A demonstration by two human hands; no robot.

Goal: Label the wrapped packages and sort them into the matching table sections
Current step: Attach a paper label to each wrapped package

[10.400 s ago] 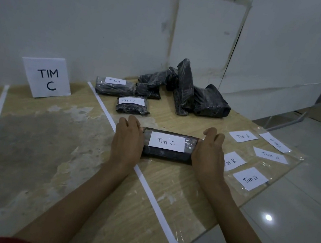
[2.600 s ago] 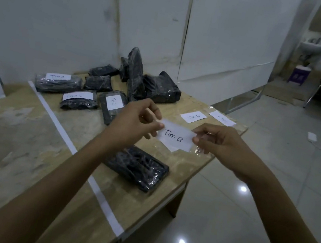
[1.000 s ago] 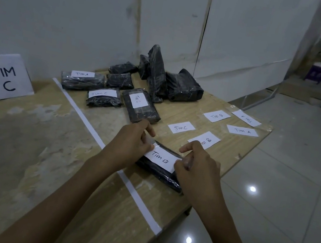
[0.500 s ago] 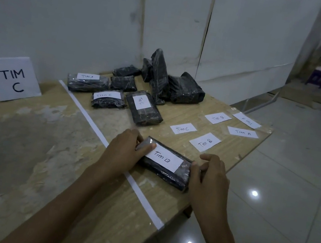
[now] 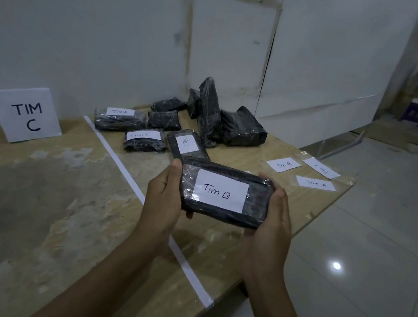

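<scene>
Where it lay flat on the table [image 5: 29, 212] half a second ago, with both hands smoothing its slip down, the black wrapped package [image 5: 255, 206] is now lifted clear of the wood. It is held over the near right part, just right of the white tape line [image 5: 129, 170]. To my eye that ends the labelling of this one and begins its sorting.

The section left of the tape is worn, patchy board. The only marker I can see is the TIM C sign [image 5: 25, 114], propped there against the far wall [image 5: 114, 20]. No section for B shows from here, so I cannot tell where this package belongs.

At the far right, the heap of unlabelled packages [image 5: 234, 126] leans up by the wall, not yet labelled. Just nearer lie the Tim A package [image 5: 119, 119] and two Tim C packages [image 5: 145, 140], side by side and unsorted. They sit well beyond the hands, so nothing looks likely to block a carry leftward over the tape.

The left hand [image 5: 163, 200] grips the package's left end, thumb on its far edge and fingers curled beneath. The right hand [image 5: 273, 223] clasps the right end the same way. The Tim B label [image 5: 220, 194] faces up on the package.

Smallest of all, three loose slips [image 5: 283, 164] lie on a clear plastic sheet [image 5: 346, 180] at the right edge. One reads Tim B, one Tim A, and the third I cannot read.
</scene>
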